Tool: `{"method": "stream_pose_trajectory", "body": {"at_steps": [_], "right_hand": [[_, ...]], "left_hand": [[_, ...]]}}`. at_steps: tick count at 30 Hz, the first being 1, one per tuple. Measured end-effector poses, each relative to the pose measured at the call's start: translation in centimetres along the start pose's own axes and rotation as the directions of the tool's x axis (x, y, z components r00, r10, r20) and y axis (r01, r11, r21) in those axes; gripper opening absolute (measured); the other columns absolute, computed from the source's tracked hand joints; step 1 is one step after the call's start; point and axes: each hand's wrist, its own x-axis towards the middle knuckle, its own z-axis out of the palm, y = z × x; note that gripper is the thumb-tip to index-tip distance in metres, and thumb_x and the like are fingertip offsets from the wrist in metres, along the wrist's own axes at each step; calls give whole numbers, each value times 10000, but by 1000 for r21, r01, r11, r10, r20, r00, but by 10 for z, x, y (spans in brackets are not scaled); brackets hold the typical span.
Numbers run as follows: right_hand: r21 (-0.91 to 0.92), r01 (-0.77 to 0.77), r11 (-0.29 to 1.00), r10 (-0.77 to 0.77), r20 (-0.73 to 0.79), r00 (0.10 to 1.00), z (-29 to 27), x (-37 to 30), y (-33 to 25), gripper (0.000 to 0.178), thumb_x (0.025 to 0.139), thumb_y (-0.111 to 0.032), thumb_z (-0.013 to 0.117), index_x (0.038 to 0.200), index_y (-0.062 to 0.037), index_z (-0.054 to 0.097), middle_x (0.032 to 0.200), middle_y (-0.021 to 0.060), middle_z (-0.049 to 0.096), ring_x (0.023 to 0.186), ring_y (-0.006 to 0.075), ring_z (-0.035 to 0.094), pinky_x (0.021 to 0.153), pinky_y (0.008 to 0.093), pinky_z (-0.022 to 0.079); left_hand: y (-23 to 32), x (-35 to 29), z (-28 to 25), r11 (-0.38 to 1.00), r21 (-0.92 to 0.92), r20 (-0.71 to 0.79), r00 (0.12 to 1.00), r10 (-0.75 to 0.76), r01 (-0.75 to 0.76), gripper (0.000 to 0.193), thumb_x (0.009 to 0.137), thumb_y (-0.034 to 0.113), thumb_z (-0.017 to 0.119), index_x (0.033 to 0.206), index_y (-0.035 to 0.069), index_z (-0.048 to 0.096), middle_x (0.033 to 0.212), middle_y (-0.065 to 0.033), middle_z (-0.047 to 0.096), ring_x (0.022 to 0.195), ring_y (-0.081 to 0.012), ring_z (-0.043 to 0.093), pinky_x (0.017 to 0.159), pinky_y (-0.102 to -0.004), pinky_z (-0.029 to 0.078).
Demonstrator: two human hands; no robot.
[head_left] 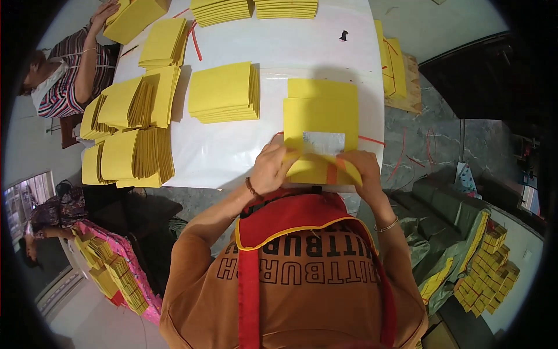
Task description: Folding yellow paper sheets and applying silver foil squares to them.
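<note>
A folded yellow paper [322,116] lies at the table's near edge, with a whitish label patch [324,142] on it. My left hand [270,168] pinches the left side of its raised near flap. On the flap's right side, my right hand [363,168] is closed with the thumb on top. The flap bows up between the hands, and an orange strip [331,173] shows on it. A red strap [371,141] sticks out from under the paper on the right. To the left stands a neat stack of folded yellow papers [221,90].
More yellow stacks [122,154] crowd the left of the white table [224,157]. At the far left, another person's hand [104,11] touches a yellow pile. Tied yellow bundles [395,70] stand beyond the right edge; further bundles [488,273] are heaped at lower right.
</note>
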Motion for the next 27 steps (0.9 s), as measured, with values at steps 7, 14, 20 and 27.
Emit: {"method": "stream_pose_trajectory", "body": {"at_steps": [7,14,20,27], "right_hand": [[635,-367,680,525,-72,848,19,23,-3,294,832,-83,607,1111,1,569,949,87,650,798,168,612,683,290,460],[525,-330,785,478,-175,861,28,24,1,364,818,-77,637,1164,8,558,979,81,639,835,94,570,703,222,451],[567,-383,729,567,-189,802,37,35,8,303,823,-90,631,1119,-31,602,825,40,612,685,56,512,594,206,413],[503,-419,756,594,-259,761,43,37,11,264,811,-152,639,1060,-62,639,553,-2,503,471,54,401,443,234,319]], "left_hand": [[-7,30,8,694,-428,55,783,-619,578,360,875,124,563,1211,11,503,928,-133,650,789,-179,617,711,-303,476],[-9,36,7,623,-470,118,744,-658,626,284,882,153,557,1119,-1,525,858,-149,641,740,-241,625,672,-328,477],[-14,41,5,851,-85,-71,849,-524,518,214,895,207,523,855,8,454,677,-213,540,638,-403,534,534,-453,401],[-25,45,8,773,-270,-12,801,-599,574,201,900,188,530,979,21,450,567,-86,510,509,-215,481,469,-338,360]]}}
